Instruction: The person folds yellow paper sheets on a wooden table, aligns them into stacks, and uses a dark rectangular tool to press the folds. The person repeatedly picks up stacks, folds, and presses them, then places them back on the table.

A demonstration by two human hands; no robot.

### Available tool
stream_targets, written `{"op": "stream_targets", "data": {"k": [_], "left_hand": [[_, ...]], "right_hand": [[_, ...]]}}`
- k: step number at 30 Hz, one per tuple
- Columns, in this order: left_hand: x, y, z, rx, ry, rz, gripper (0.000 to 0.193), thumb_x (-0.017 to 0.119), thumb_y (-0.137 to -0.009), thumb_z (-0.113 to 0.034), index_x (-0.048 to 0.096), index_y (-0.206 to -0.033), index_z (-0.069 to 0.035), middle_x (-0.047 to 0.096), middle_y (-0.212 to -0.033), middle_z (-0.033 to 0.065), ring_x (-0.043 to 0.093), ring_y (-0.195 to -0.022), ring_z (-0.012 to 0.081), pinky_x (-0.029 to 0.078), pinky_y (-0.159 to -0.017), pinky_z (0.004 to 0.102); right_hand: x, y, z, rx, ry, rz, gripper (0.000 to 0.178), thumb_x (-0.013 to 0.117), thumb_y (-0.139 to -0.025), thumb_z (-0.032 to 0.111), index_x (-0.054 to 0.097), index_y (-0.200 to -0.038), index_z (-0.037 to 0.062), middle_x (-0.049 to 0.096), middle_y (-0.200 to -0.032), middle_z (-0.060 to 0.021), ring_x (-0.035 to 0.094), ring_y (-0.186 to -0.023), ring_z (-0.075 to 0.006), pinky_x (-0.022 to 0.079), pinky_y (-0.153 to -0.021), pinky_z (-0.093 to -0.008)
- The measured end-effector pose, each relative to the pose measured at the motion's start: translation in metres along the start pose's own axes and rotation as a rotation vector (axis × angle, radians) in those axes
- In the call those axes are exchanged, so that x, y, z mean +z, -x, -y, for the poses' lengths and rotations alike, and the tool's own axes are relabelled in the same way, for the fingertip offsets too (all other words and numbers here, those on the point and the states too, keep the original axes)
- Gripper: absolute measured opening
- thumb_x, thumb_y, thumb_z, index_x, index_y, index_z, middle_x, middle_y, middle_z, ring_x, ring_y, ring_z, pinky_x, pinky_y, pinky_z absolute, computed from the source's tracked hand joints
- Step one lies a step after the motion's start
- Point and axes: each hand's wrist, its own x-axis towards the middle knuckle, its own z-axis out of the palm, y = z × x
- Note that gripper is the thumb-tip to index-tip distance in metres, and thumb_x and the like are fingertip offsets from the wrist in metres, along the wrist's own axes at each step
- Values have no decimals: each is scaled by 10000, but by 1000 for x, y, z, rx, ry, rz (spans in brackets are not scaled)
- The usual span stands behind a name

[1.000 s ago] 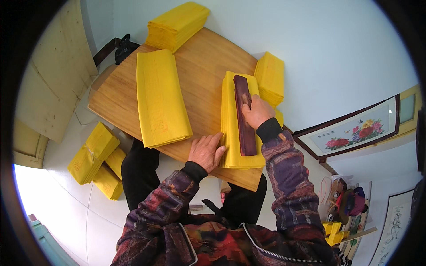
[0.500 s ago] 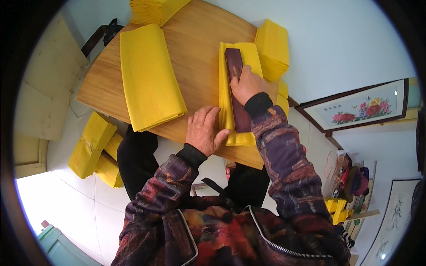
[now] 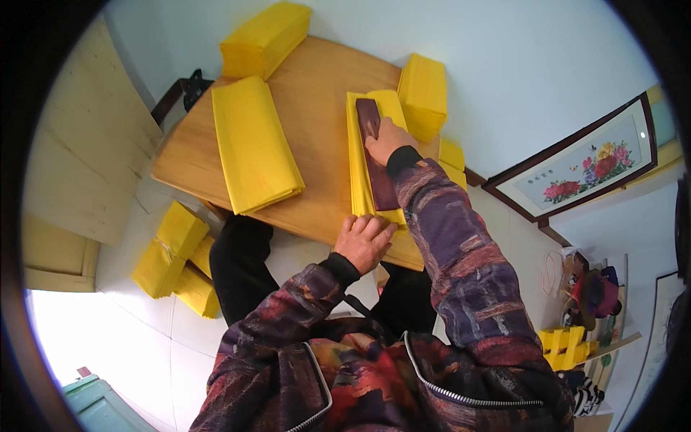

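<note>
Yellow paper, folded into a long, narrow sheaf (image 3: pixel 355 155), lies near the right edge of the surface (image 3: pixel 324 129), its near end close to the near right corner. Lengthwise on top of it rests a dark maroon bar (image 3: pixel 380 189), apparently wooden; lying along the sheaf, it probably spreads the pressure over most of the length. The person's right hand (image 3: pixel 389 140) has its fingers curled over the bar's upper half, grasping it, thumb toward the left side; the grip from above seems chosen to bear down. The left hand (image 3: pixel 366 243) is at the sheaf's near end, fingers bent and touching the paper, likely to steady it; whether they pinch any sheets cannot be told.

Another folded yellow sheaf (image 3: pixel 255 147) lies to the left, its lower end at the near edge of the surface. A thick yellow stack (image 3: pixel 266 39) sits at the far left corner and a second stack (image 3: pixel 422 93) at the far right corner, perhaps so placed to keep out of the arms' way. Tied yellow bundles (image 3: pixel 169 248) lie on the floor, beyond the left part of the near edge.
</note>
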Motion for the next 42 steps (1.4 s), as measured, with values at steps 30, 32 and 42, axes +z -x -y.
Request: {"op": "stream_targets", "data": {"k": [30,32,42], "left_hand": [[13,-85,91,-966,566,-42,187,638,-794,-152,585,-888,1,585,-728,33,548,-594,115,436,-516,245],[15,-88,92,-937,492,-43,170,642,-745,-123,578,-834,7,594,-707,95,569,-619,168,458,-550,295],[33,-94,96,-895,765,-162,355,465,-748,69,506,-1096,12,613,-963,190,604,-891,256,477,-761,313]], "right_hand": [[37,258,-280,291,-1928,-194,400,396,-954,305,505,-1226,33,579,-1098,-50,559,-964,-144,443,-829,-260],[39,260,-277,350,-1929,-267,400,396,-953,310,510,-1219,33,583,-1086,-49,561,-954,-140,445,-818,-257],[50,259,-278,281,-1811,-266,397,372,-972,327,500,-1218,42,577,-1029,-30,557,-889,-123,452,-771,-247]]}}
